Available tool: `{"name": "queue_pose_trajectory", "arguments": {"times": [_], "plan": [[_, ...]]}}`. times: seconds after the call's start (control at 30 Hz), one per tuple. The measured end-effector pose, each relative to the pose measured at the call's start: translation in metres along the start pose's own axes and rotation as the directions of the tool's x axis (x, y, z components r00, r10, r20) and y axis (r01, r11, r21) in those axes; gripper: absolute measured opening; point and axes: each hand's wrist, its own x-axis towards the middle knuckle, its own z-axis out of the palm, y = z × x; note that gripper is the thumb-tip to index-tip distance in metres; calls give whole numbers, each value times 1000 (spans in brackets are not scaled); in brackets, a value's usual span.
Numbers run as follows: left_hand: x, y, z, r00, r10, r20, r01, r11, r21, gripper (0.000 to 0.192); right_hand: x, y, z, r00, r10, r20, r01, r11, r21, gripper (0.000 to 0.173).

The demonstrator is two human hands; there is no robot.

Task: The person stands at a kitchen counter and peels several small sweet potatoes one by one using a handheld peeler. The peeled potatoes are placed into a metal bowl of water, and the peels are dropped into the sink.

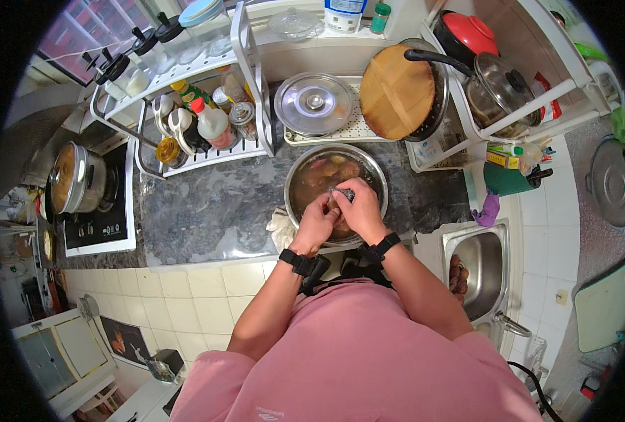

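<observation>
A round stainless steel basin [290,203] on the counter holds murky brown water with several reddish-brown roundish pieces, perhaps root vegetables [349,169]. Both hands are together over its near right part. My right hand [359,203] grips a dark grey mesh-like scrubber [348,193]. Against it, the fingers of my left hand [320,219] are closed on a reddish-brown piece, mostly hidden between the hands. A pale cloth [281,230] lies at the basin's lower left edge.
Behind the basin are a steel lid [312,103] and a round wooden board [397,92]. A condiment rack [207,158] and a pot [80,176] on the cooktop stand left. At right are a knife block [508,180] and a sink [484,264] holding more brown pieces.
</observation>
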Motion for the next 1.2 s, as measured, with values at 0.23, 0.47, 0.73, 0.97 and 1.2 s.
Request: {"name": "queue_pose_trajectory", "arguments": {"times": [0.23, 0.47, 0.73, 0.97, 1.2], "plan": [[-3, 1, 10, 998, 7, -59, -1, 994, 111, 31, -2, 1, 0, 989, -35, -141, 38, 999, 23, 17], [-6, 9, 10, 993, 102, -60, -92, 985, 146, 34, 6, 12, 7, 996, 0, -89, 1, 1000, 14, 15], [-14, 19, -2, 982, -137, -127, 89, 941, -326, 28, 24, 52, -3, 990, 140, -20, -141, 980, -137, 21], [-14, 17, -4, 970, -211, -124, 186, 965, -186, 27, 27, 29, -6, 956, 168, 239, -204, 969, 136, 25], [-13, 18, -5, 984, -42, -172, 14, 987, -160, 15, 16, 21, -25, 995, 102, -7, -101, 969, -226, 21]]}}
